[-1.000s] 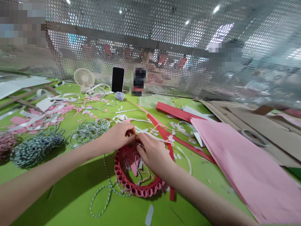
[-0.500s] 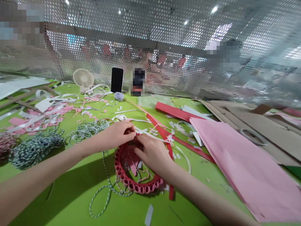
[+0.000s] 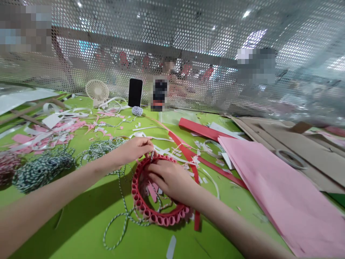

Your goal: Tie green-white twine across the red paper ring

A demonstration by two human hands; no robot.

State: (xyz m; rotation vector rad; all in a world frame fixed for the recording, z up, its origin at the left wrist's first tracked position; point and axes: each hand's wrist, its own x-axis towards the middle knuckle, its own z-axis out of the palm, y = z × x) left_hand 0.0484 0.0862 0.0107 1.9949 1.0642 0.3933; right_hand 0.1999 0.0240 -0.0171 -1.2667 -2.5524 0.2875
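Observation:
A round ring (image 3: 138,202) of red and pink paper rolls lies on the green table. Above its far edge, my left hand (image 3: 138,147) pinches a green-and-white cord (image 3: 152,155) that rises from the rim. My right hand (image 3: 168,176) reaches over the ring from the right, its fingers bent inside the far rim; their tips are hidden. Pink scraps (image 3: 152,192) and cord show within the ring. A loop of the same cord (image 3: 122,225) trails over the table at the ring's near left.
Cord bundles (image 3: 44,169) lie at the left, paper scraps (image 3: 51,133) behind them. A fan (image 3: 97,90) and a phone (image 3: 135,92) stand at the back. Red strips (image 3: 207,129), pink sheets (image 3: 272,180), cardboard (image 3: 291,144) and a tape roll (image 3: 291,159) lie right.
My left hand has lifted slightly from the rim, with cord now visible under its fingers. My right hand has shifted a little left and down over the ring, uncovering the far rim.

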